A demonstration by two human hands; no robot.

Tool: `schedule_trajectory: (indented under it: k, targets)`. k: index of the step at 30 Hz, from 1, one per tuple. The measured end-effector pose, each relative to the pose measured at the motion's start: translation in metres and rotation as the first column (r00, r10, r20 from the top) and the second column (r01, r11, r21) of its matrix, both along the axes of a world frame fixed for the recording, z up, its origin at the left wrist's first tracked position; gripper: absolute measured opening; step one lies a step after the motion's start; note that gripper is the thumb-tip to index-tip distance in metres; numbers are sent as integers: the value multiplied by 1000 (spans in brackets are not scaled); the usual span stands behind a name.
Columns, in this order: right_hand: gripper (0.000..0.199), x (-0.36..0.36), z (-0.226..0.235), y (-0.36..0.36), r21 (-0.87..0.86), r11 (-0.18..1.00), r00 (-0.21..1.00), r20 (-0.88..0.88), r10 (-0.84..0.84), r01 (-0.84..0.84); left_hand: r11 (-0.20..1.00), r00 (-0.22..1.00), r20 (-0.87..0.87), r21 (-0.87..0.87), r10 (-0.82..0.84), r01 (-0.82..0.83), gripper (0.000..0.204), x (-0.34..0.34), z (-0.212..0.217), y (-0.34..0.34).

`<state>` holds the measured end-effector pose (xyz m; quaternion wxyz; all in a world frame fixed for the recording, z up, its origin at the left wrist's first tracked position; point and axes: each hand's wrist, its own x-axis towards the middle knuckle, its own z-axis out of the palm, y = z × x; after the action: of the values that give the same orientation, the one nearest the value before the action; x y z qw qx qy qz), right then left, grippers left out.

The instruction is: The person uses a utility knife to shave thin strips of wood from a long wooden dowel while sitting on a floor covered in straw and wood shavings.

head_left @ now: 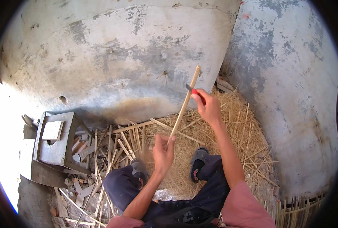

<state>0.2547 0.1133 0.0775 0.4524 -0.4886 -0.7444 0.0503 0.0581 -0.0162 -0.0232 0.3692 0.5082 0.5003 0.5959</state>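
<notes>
A thin, pale bamboo strip slants upward in front of a seated person, its lower end near the knees and its upper end tilted away to the right, against a stained concrete wall. The left hand is closed around the strip's lower end, pinching it between thumb and fingers. The right hand is closed on a small knife with a red handle, and its short dark blade meets the strip about 1 third of the way down from the top. The 2 hands are well apart along the strip.

Below the hands, the person's legs in dark trousers are bent, with 2 feet in dark sandals planted on a heap of straw-coloured shavings. More cut bamboo strips lie scattered and crossing one another on the ground to the left of the feet.

Further left stands a small, worn grey wooden stool, tipped among broken scraps of wood. At the lower right edge, a row of upright bamboo slats shows. A second concrete wall rises on the right, meeting the first in a corner behind the shavings.
</notes>
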Motion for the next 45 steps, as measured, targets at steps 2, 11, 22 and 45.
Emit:
schedule_trajectory:
  k: [2, 11, 22, 45]
  targets:
    - [31, 15, 3, 13, 3, 999, 998, -35, -50, 50, 1000, 1000, -26, 1, -13, 13, 28, 5, -2, 0]
    - [31, 47, 5, 42, 78, 980, 983, -50, -177, 181, 993, 990, -107, -87, -88, 79, 28, 10, 5, -3]
    - [34, 42, -9, 16, -159, 943, 704, -703, 100, -292, 995, 995, -1, 17, -103, 103, 25, -5, -7, 8]
    - [85, 33, -22, -1, -635, 731, 904, 422, 59, 249, 991, 991, 107, -103, -75, 86, 29, -22, -2, 15]
